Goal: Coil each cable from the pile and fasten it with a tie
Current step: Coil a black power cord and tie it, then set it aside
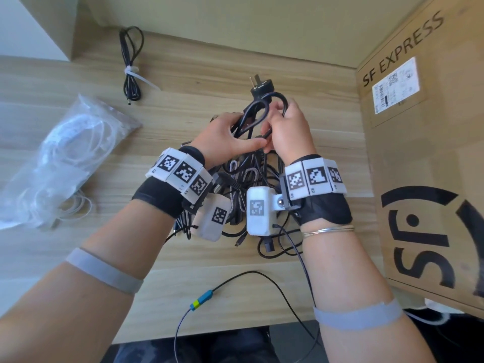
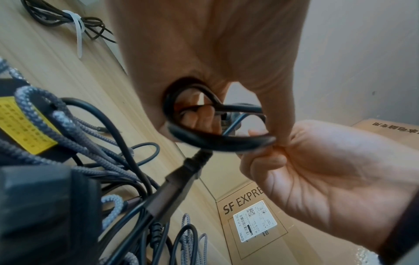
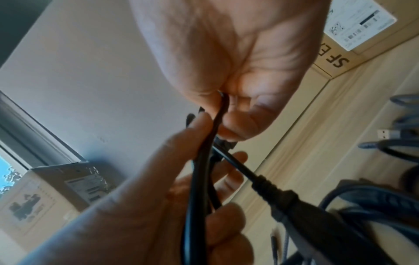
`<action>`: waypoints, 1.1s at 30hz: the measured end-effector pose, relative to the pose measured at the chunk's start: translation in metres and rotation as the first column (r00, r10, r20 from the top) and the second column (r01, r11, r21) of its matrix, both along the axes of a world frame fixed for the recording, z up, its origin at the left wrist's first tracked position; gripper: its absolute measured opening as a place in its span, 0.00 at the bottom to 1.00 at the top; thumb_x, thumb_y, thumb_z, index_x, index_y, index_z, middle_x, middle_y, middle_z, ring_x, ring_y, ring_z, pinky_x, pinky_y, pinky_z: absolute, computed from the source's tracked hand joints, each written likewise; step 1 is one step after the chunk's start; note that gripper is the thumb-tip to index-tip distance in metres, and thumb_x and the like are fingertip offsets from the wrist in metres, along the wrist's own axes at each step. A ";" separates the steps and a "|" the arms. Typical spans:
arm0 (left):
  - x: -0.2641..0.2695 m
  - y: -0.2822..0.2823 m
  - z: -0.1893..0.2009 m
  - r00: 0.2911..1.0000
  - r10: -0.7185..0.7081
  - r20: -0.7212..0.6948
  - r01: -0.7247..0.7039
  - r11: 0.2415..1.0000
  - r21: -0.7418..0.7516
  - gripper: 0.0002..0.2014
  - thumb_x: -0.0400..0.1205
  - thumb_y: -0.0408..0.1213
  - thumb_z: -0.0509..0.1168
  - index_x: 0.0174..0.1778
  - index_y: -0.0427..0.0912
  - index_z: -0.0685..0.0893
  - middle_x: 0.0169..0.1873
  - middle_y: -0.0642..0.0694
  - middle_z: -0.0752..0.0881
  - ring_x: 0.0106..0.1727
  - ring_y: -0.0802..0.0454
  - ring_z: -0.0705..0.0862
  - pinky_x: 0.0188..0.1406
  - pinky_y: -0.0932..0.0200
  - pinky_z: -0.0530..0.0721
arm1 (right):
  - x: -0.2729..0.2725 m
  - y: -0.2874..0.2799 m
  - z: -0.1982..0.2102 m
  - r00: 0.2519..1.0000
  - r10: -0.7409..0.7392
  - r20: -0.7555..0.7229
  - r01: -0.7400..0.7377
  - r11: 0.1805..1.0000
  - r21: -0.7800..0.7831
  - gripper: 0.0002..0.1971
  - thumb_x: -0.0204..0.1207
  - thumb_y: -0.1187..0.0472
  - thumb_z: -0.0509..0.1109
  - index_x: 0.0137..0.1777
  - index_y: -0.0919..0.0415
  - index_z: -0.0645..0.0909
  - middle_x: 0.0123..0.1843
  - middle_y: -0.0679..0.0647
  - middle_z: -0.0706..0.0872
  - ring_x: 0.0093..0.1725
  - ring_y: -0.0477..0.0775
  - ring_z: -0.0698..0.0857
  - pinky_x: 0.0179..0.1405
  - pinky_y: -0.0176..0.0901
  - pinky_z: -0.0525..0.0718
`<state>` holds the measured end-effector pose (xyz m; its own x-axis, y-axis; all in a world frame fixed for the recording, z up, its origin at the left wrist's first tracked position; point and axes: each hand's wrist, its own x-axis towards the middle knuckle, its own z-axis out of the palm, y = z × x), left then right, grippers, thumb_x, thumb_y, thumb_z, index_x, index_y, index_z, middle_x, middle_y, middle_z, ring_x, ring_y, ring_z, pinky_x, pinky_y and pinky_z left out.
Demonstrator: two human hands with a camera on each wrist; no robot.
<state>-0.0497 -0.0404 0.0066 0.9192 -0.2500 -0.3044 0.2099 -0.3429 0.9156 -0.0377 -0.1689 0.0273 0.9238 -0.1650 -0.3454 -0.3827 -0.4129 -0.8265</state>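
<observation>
Both hands have hold of the same thick black rubber-sheathed power cable (image 1: 264, 107), lifted just above the tangled pile of black and grey braided cables (image 1: 243, 184) on the pale wood-grain tabletop (image 1: 183, 258). The left hand (image 1: 230, 136) has its fingers curled around the gathered loops, with the thumb lying across them toward the other hand. The right hand (image 1: 290, 127) pinches a bend of the cable between thumb and curled fingers, as the right wrist view shows plainly. Neither hand is slack; each is closed on the cord.

About 2 loops stand up between the hands, and the black moulded 3-pin plug (image 1: 262, 87) sticks out beyond them, toward the wall. The cable's far end runs down into the pile; I cannot tell how much of it is left to gather.

My judgement is that this cord is stiff and springy for its thickness: the loops hold a rounded, open shape rather than collapsing, so they will likely try to unwind if pressure eases. The plug adds weight at 1 end. The sheath looks smooth and could slide through a loose pinch. Holding where all the strands cross, as the left hand does, seems the soundest place, leaving the middle of the bundle free for a tie.

1 thin black cable already bound with a white zip tie (image 1: 132, 72) lies at the back left, and a clear plastic bag of white ties (image 1: 65, 155) sits to the left.
</observation>
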 end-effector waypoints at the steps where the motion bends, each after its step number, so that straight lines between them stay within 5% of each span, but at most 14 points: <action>1: 0.000 0.000 0.000 1.000 -0.019 0.005 0.019 1.000 0.008 0.09 0.74 0.42 0.72 0.45 0.47 0.80 0.40 0.50 0.84 0.43 0.55 0.82 0.47 0.62 0.79 | -0.001 0.004 0.000 1.000 -0.007 -0.002 0.008 1.000 0.011 0.10 0.85 0.61 0.54 0.41 0.52 0.67 0.32 0.51 0.80 0.25 0.52 0.80 0.21 0.42 0.81; 5: 0.003 0.003 -0.004 0.996 -0.073 0.053 0.066 0.991 0.117 0.12 0.79 0.40 0.66 0.32 0.48 0.72 0.27 0.53 0.75 0.27 0.59 0.71 0.23 0.73 0.68 | -0.005 0.018 0.000 1.000 0.003 -0.009 -0.002 0.997 0.071 0.04 0.78 0.55 0.53 0.44 0.46 0.67 0.46 0.58 0.85 0.43 0.66 0.87 0.48 0.67 0.85; 10: -0.001 0.016 -0.006 0.986 -0.130 0.102 0.115 0.983 0.145 0.08 0.83 0.34 0.58 0.37 0.46 0.71 0.32 0.52 0.82 0.37 0.51 0.81 0.35 0.71 0.77 | -0.008 0.026 0.008 0.998 -0.014 0.053 0.009 0.995 0.095 0.03 0.81 0.59 0.54 0.52 0.55 0.67 0.38 0.50 0.77 0.36 0.55 0.80 0.43 0.59 0.84; 12: -0.005 0.022 -0.004 0.986 -0.138 0.093 0.129 0.987 0.096 0.07 0.83 0.33 0.58 0.39 0.46 0.72 0.33 0.52 0.84 0.41 0.52 0.84 0.44 0.65 0.80 | -0.008 0.028 0.008 0.989 -0.067 0.133 0.062 0.997 0.044 0.12 0.76 0.48 0.58 0.57 0.51 0.66 0.49 0.51 0.78 0.47 0.51 0.80 0.52 0.59 0.82; 15: -0.011 0.029 -0.003 0.983 -0.159 0.091 0.150 0.985 0.090 0.01 0.83 0.34 0.59 0.45 0.41 0.75 0.33 0.51 0.84 0.36 0.60 0.82 0.41 0.67 0.79 | -0.006 0.035 0.008 0.991 0.012 0.131 -0.021 0.997 0.071 0.24 0.76 0.39 0.62 0.69 0.46 0.66 0.68 0.52 0.73 0.65 0.48 0.74 0.64 0.46 0.74; 22: -0.021 0.046 -0.002 0.998 -0.038 0.046 0.033 0.994 0.108 0.15 0.81 0.33 0.58 0.26 0.44 0.72 0.24 0.46 0.83 0.22 0.62 0.82 0.27 0.72 0.76 | -0.015 0.068 0.004 0.955 0.244 0.169 -0.257 0.964 0.064 0.34 0.68 0.45 0.76 0.70 0.53 0.65 0.68 0.49 0.70 0.66 0.46 0.72 0.65 0.35 0.69; 24: -0.023 0.054 0.000 0.997 -0.031 0.067 0.021 0.990 0.139 0.15 0.80 0.33 0.59 0.25 0.45 0.72 0.25 0.47 0.84 0.23 0.59 0.81 0.29 0.67 0.77 | -0.017 0.075 0.002 0.936 0.296 0.190 -0.301 0.954 -0.002 0.35 0.67 0.47 0.78 0.70 0.54 0.65 0.68 0.48 0.71 0.65 0.43 0.72 0.61 0.31 0.67; 28: -0.028 0.073 -0.001 1.000 -0.028 -0.010 0.028 0.997 0.073 0.14 0.79 0.34 0.63 0.26 0.44 0.77 0.19 0.53 0.84 0.21 0.64 0.80 0.24 0.76 0.74 | -0.018 0.087 -0.002 0.894 0.352 0.276 -0.318 0.934 -0.161 0.28 0.65 0.50 0.79 0.61 0.57 0.71 0.56 0.43 0.78 0.53 0.43 0.78 0.52 0.30 0.72; 33: -0.037 0.102 -0.006 0.992 -0.055 -0.114 0.052 0.998 -0.028 0.09 0.79 0.36 0.66 0.34 0.37 0.81 0.27 0.49 0.87 0.36 0.50 0.88 0.43 0.64 0.85 | -0.021 0.110 -0.013 0.865 0.373 0.336 -0.341 0.928 -0.154 0.23 0.65 0.55 0.80 0.54 0.58 0.72 0.51 0.42 0.79 0.48 0.42 0.79 0.45 0.16 0.68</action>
